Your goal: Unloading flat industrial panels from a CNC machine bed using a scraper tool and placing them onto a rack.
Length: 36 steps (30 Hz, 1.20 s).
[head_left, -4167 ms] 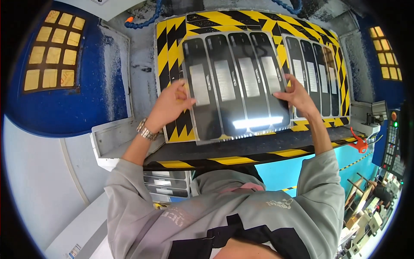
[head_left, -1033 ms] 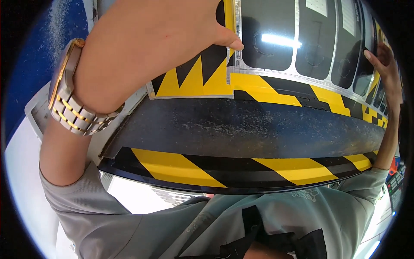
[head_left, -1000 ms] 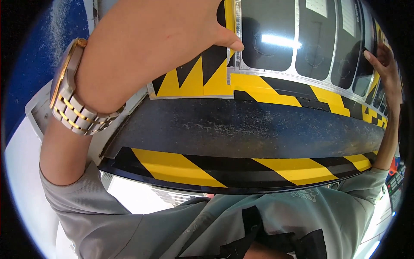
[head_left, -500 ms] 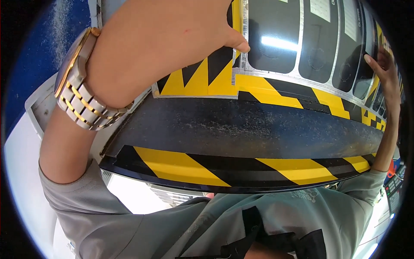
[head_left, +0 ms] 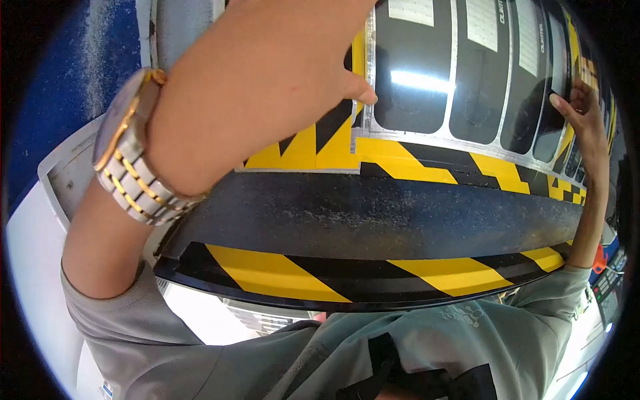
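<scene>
- Blue panel (head_left: 57, 87), far left; pale dust streaks on its surface.
- Wristwatch (head_left: 141, 190), metal, two-tone link bracelet; worn on the left wrist.
- Left hand (head_left: 317, 57), reaching in across the upper middle; thumb stretched out, its tip at the left margin of the sheet. Remaining fingers run out of view at the top, so whether this hand grips cannot be told.
- Striped board (head_left: 307, 147), black and yellow; shows below the left hand and along the sheet's near edge.
- Dark trough (head_left: 373, 213), flecked with debris; lies between the striped board and a striped front rail (head_left: 367, 277), on the person's side of both.
- Sheet (head_left: 477, 87), one, clear-edged, with rounded dark strips and pale windows; lies over the striped board, between the two hands. Strips' long axis runs away from the person; near edge crosswise, far end cut off. The left hand meets the left margin, the right hand the opposite side.
- Right hand (head_left: 579, 113), partly open, thumb and fingers apart, at the sheet's right side; contact or pressure cannot be told.
- Red-orange object (head_left: 600, 259), lower right, partly hidden.
- Keypad panel (head_left: 608, 303), just below it.
</scene>
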Each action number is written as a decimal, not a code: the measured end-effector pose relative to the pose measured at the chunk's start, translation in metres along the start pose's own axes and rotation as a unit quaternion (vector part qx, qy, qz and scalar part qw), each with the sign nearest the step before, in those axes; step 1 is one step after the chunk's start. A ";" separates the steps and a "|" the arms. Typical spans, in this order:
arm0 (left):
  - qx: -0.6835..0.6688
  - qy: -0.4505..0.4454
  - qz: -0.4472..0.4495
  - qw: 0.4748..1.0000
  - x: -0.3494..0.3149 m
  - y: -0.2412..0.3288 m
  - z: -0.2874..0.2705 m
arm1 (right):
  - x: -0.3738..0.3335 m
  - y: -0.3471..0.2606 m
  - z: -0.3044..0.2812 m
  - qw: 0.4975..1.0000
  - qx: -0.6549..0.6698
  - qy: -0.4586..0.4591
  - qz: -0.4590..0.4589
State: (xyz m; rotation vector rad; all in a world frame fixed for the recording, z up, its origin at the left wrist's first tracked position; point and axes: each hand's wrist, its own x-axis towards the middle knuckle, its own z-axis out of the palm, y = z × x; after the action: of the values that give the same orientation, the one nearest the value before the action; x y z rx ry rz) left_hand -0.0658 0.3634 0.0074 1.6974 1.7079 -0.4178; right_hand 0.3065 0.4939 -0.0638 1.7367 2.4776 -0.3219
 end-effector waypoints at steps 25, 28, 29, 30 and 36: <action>0.013 0.312 0.125 0.942 -0.007 -0.031 0.059 | -0.006 -0.041 -0.019 0.992 0.114 -0.007 0.058; 0.009 0.280 0.109 0.954 -0.013 -0.023 0.049 | -0.007 -0.036 -0.019 0.985 0.159 -0.033 0.061; 0.003 0.274 0.102 0.956 -0.013 -0.020 0.050 | -0.008 -0.033 -0.019 0.984 0.168 -0.032 0.055; -0.004 0.268 0.094 0.959 -0.013 -0.017 0.051 | -0.008 -0.031 -0.019 0.983 0.176 -0.031 0.049; 0.010 0.266 0.093 0.959 -0.014 -0.014 0.046 | -0.014 -0.040 -0.025 0.977 0.212 -0.014 0.023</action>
State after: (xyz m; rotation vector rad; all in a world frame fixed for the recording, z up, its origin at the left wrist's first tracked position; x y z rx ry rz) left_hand -0.0692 0.3212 -0.0196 2.0932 1.8803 0.1283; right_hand 0.2747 0.4736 -0.0316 1.9078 2.4769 -0.9218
